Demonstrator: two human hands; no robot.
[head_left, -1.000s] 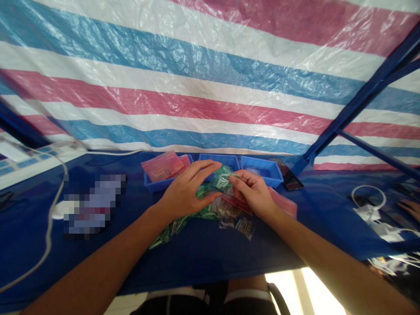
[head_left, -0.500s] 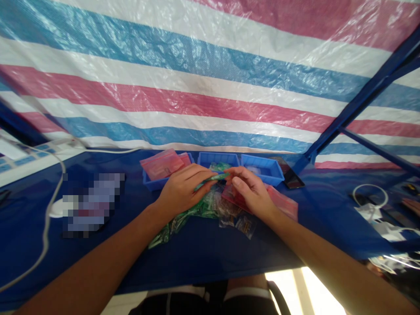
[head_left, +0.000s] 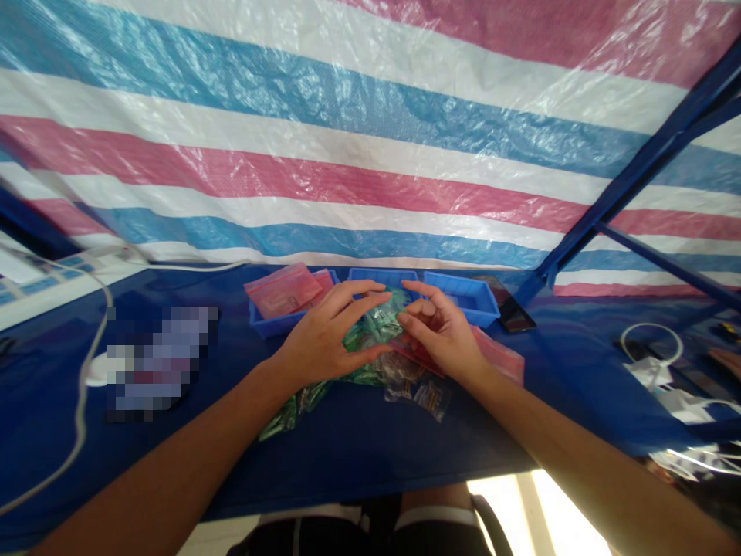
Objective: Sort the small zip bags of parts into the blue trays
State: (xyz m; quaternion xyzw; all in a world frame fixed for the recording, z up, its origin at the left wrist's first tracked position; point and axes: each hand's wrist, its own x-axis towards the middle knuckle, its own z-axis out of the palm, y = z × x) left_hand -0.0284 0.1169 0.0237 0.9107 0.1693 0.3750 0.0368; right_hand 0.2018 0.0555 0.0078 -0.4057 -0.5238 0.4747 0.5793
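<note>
My left hand (head_left: 324,340) and my right hand (head_left: 441,330) meet over a heap of small plastic bags on the blue table (head_left: 359,440). Between the fingertips of both hands is a small green bag (head_left: 382,318), held by thumb and fingers on each side. Under the left hand lies a pile of green bags (head_left: 301,401). Clear bags with small brown parts (head_left: 420,390) lie below the right hand, and pink bags (head_left: 498,357) lie under and beside its wrist.
Three blue trays (head_left: 463,297) stand in a row behind the hands, the left one holding pink bags (head_left: 283,289). A dark phone (head_left: 515,315) lies right of them. White cables (head_left: 86,371) run at left, more cables and white parts (head_left: 660,371) at right. A striped tarp (head_left: 370,139) hangs behind.
Half a second ago both hands pinched the green bag closed along its top edge. Now the fingers have spread and lifted a little, still holding the bag between them.
</note>
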